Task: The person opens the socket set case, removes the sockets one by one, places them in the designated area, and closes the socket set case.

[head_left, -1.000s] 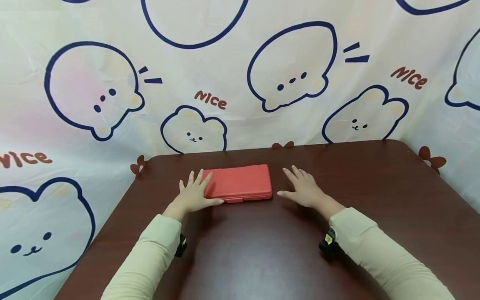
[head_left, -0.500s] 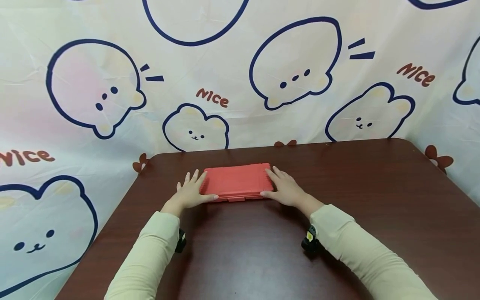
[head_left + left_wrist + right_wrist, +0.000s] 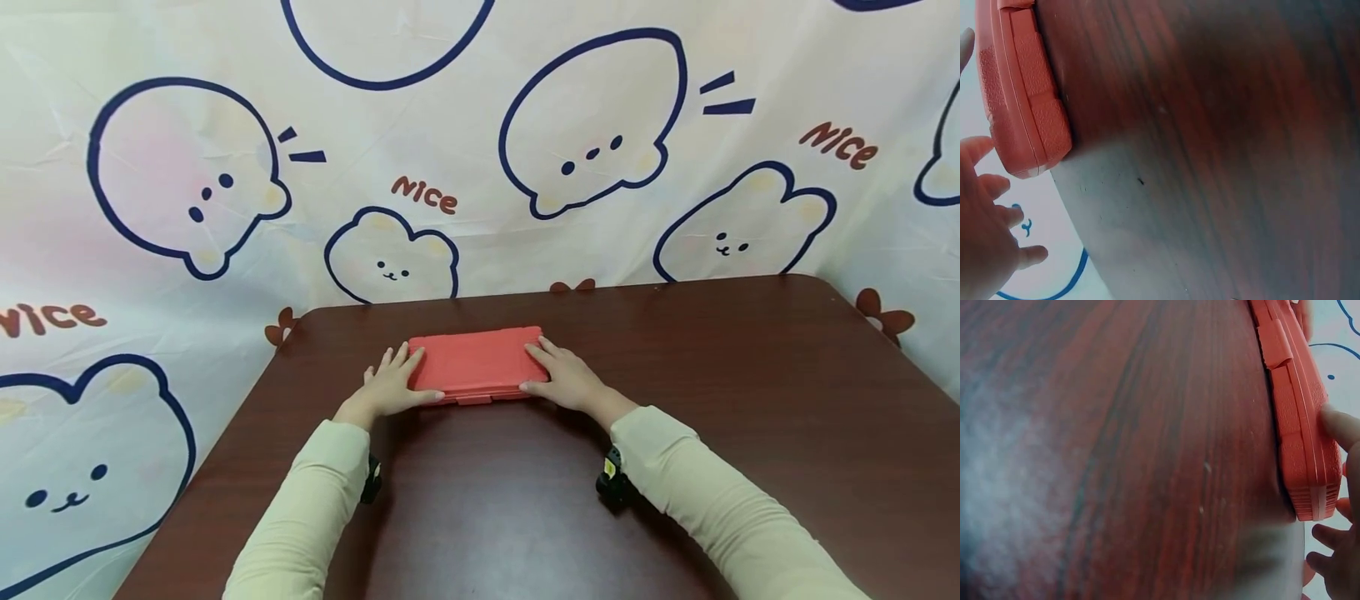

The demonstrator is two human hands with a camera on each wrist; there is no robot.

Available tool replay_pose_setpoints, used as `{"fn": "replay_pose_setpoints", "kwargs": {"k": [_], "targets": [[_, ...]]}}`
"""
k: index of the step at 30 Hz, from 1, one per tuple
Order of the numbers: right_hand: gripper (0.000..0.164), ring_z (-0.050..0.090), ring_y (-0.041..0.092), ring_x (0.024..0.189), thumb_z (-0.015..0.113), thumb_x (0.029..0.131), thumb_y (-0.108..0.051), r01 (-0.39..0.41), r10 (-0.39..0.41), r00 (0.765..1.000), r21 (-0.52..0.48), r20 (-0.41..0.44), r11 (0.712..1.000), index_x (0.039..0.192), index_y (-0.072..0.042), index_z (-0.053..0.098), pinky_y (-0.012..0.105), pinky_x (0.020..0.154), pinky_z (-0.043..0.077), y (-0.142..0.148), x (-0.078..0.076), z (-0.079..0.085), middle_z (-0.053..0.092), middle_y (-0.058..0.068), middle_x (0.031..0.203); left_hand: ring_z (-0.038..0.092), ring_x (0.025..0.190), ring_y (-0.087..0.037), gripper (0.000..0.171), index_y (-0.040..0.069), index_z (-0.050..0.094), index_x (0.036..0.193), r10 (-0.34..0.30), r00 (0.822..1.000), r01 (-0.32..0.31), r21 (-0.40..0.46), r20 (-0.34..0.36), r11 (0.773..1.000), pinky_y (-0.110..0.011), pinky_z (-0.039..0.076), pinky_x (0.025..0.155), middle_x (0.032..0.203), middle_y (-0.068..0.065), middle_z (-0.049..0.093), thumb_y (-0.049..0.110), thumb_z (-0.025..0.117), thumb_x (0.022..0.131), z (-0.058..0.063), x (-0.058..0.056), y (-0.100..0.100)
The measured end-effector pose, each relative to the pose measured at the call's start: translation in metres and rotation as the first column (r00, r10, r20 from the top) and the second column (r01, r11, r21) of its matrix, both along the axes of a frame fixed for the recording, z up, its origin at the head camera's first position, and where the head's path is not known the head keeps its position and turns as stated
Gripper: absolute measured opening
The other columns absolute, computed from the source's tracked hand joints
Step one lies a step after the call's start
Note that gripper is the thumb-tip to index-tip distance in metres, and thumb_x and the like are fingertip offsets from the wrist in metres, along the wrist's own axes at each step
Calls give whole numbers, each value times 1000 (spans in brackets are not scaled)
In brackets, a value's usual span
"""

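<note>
A closed red plastic case (image 3: 480,360) lies flat toward the far side of the dark brown table, its latch (image 3: 474,400) facing the person. At its left end my left hand (image 3: 386,390) has its fingers spread, the thumb along the front edge. The left wrist view shows those fingers (image 3: 999,186) straight and fanned out beside the case's end. Over the right end lies my right hand (image 3: 566,379), fingertips on the lid and thumb at the front corner. In the right wrist view the right thumb (image 3: 1340,425) touches the lid's edge, with the other fingers beyond the end.
The brown wood-grain table (image 3: 480,500) reaches to a pale cloth backdrop (image 3: 480,150) printed with bear outlines. Dark wrist devices sit under both cuffs, the right one (image 3: 613,479) close over the tabletop.
My right hand has moved left from beside the case onto its right end. My left hand has shifted only slightly at the left end. The case stays nearly in place.
</note>
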State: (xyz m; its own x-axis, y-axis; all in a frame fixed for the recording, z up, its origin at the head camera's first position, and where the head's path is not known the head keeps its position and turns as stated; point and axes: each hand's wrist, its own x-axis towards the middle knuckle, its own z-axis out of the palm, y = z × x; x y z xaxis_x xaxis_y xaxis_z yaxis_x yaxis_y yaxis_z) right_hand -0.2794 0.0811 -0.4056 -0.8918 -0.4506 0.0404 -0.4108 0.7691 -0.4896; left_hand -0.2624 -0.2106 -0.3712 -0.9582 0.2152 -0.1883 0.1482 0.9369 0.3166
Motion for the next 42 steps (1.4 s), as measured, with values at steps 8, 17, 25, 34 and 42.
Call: {"fn": "replay_pose_setpoints", "kwargs": {"k": [8,17,25,34,42], "targets": [[68,22,32,124,53,81,-46,-11,11,1000,-24,26,1000,136,-15,28,49,94,24,-2,0,-1,15,10,142,2,127,-36,96,11,17,139,-1,1000,2,-6,20,1000,-60,3,93,142,-18,8,66,51,68,-4,-6,2],[63,23,31,124,57,82,-37,13,-11,999,-61,39,998,134,-12,32,48,94,25,-9,4,0,16,11,141,10,124,-43,96,15,13,140,62,996,-66,72,67,995,-60,12,93,143,-14,2,65,53,67,-10,-5,-3],[63,24,31,124,58,82,-35,15,-13,999,-62,32,998,134,-10,33,48,95,25,-10,5,2,17,13,141,14,125,-37,96,16,13,140,92,993,-104,178,72,978,-55,23,92,144,-10,-1,60,58,67,-14,-5,-2],[62,25,36,122,58,82,-30,13,-13,1000,-78,6,997,133,-5,33,48,94,27,-5,11,0,17,17,140,19,124,-37,95,15,17,139,76,997,-78,187,20,979,-53,25,92,143,-12,4,62,57,67,-20,-1,6],[61,23,37,122,59,82,-32,20,-18,1000,-83,20,996,133,-7,35,49,94,26,10,22,0,18,16,140,23,123,-35,92,16,20,138,74,997,-75,143,11,987,-52,28,91,143,-11,7,59,60,66,-13,16,20]]}}
